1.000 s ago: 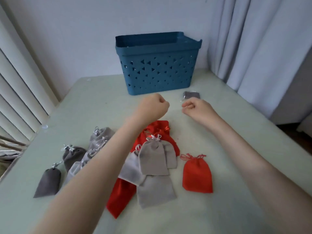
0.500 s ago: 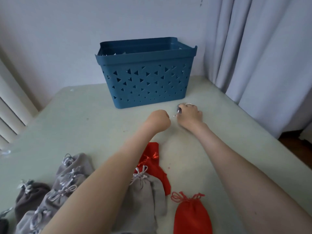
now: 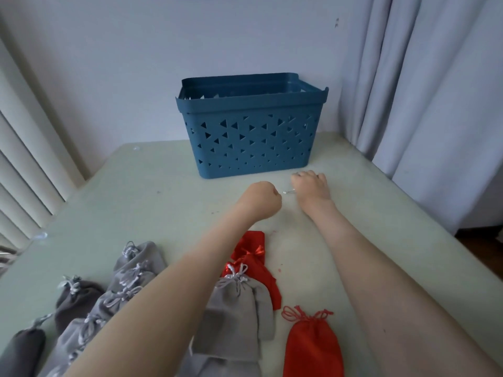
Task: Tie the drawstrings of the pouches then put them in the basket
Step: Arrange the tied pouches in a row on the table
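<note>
- Left grip point(image 3: 262, 198): fingers curled into a tight fist, just short of the basket. We cannot tell whether anything is pinched inside.
- Right grip point(image 3: 310, 186): knuckles up, fingers curled down onto the desk point(image 3: 152, 202). We see it pinch a drawstring at the thumb side.
- Drawstring point(image 3: 289, 191): short silvery cord in the gap between the two grips. We note its pouch as hidden.
- Basket point(image 3: 251, 148): blue plastic with triangular cut-outs, upright at the desk's far end, just beyond both grips.
- Red pouch point(image 3: 313, 346): cord in a bow, lying alone near the front edge.
- Light grey pouch point(image 3: 234, 317): tied, overlapping the red pouches point(image 3: 253, 246) behind it.
- Grey pouches point(image 3: 136, 270): a heap at near left.
</note>
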The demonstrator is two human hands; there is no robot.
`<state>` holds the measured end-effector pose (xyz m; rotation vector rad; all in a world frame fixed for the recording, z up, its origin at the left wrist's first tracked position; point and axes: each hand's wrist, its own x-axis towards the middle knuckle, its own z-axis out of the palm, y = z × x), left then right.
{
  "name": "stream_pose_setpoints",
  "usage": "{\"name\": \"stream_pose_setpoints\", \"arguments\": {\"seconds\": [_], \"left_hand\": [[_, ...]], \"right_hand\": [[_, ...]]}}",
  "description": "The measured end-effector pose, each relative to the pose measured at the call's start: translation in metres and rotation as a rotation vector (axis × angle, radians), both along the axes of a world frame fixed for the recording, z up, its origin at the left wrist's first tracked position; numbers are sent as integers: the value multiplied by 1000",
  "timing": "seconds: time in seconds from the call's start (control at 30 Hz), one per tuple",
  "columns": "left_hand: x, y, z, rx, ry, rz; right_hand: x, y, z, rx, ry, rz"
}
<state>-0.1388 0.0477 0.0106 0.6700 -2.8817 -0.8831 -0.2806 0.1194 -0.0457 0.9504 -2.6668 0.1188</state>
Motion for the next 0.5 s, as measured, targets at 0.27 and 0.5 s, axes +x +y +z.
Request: {"name": "stream_pose_setpoints", "arguments": {"seconds": [0.27, 0.5], "left_hand": [[28, -1, 16, 157, 113, 103], [116, 7, 19, 681, 280, 108]], "right_hand": [[65, 21, 46, -881, -769, 272], [161, 61, 59, -1102, -1445, 663]]}}
